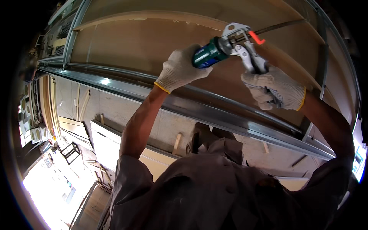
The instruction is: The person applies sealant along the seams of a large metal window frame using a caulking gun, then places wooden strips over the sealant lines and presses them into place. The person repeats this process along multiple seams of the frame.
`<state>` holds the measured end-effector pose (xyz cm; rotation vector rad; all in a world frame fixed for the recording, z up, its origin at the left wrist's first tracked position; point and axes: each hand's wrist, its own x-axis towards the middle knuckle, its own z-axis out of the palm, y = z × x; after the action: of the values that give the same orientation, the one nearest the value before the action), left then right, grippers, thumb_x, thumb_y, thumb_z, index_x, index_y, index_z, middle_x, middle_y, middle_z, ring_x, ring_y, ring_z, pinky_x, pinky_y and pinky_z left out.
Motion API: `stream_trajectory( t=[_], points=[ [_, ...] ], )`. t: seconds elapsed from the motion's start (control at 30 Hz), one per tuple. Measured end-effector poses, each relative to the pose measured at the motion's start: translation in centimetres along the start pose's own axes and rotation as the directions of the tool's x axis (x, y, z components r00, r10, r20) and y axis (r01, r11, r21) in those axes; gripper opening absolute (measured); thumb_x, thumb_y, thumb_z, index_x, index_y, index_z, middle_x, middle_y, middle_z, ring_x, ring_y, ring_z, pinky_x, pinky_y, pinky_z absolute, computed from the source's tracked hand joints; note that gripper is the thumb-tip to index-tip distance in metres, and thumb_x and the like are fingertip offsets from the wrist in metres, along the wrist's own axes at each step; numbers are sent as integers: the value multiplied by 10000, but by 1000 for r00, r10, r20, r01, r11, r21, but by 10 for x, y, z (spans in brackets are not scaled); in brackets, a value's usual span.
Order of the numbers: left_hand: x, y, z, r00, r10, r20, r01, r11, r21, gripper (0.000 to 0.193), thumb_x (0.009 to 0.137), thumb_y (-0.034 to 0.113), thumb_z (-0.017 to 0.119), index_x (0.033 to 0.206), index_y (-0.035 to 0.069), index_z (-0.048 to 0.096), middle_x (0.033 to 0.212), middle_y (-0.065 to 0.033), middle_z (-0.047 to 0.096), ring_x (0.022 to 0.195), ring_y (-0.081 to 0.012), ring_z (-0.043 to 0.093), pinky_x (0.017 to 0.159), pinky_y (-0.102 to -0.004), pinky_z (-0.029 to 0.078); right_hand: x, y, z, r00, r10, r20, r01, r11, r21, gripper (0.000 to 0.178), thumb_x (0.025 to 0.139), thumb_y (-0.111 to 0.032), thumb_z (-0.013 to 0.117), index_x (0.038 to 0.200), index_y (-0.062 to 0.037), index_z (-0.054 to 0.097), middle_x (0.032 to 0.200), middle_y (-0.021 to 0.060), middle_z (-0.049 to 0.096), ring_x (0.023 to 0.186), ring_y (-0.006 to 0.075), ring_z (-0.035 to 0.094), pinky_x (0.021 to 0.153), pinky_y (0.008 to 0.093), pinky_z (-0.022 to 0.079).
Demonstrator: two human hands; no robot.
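Observation:
A caulking gun with a green cartridge [209, 53] is held across my two hands, above the metal frame. My left hand [182, 67], in a knitted white glove with a yellow cuff, is closed around the cartridge and hides its far end. At the other end is the gun's silver metal body [234, 31], with a long rod running to the upper right and an orange-red hooked piece [256, 37] beside it. My right hand [276, 86], gloved alike, grips the end of the handle and trigger [251, 59]. Its lower fingers are curled.
A long shiny metal rail [191, 101] runs below my hands, edging a large brown panel [126, 50] with wooden strips. Metal uprights [73, 36] stand at both sides. Beneath lie white boards [105, 140], timber lengths [49, 101] and a small dark frame [70, 152] on the concrete floor [161, 130].

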<state>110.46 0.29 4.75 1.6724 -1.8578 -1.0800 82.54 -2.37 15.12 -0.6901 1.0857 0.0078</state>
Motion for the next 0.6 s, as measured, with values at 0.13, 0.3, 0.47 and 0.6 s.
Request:
stream_trajectory(
  t=[0.13,0.3,0.47,0.6],
  points=[
    [4,26,30,999,29,30,-30,999,27,508,796,367,869,1132,42,669,974,-131,774,904,-265,789,834,-409,633,-32,13,-32,999,-31,38,33,999,-40,336,1019,-312,725,1120,-23,588,826,66,667,609,142,629,538,308,548],
    [-5,39,49,995,93,25,-94,995,44,519,785,335,879,1162,36,685,982,-151,780,932,-277,792,839,-397,633,-42,49,-48,976,-110,188,57,961,269,389,1036,-236,692,1306,24,589,1083,191,758,979,252,777,874,383,644],
    [-3,53,70,999,39,-8,-39,999,-1,490,797,314,875,1175,54,700,974,-151,781,934,-255,795,837,-386,638,-36,61,-70,984,-134,121,111,978,177,315,1024,-284,723,1137,-22,590,911,104,701,760,178,733,667,337,659],
    [-2,74,87,1000,15,-15,-14,997,70,449,808,311,867,1127,53,684,938,-134,769,887,-249,789,801,-390,621,-42,72,-89,981,-168,98,170,985,-14,365,987,-350,774,1005,-51,564,720,45,619,566,118,628,537,308,602]
  ],
)
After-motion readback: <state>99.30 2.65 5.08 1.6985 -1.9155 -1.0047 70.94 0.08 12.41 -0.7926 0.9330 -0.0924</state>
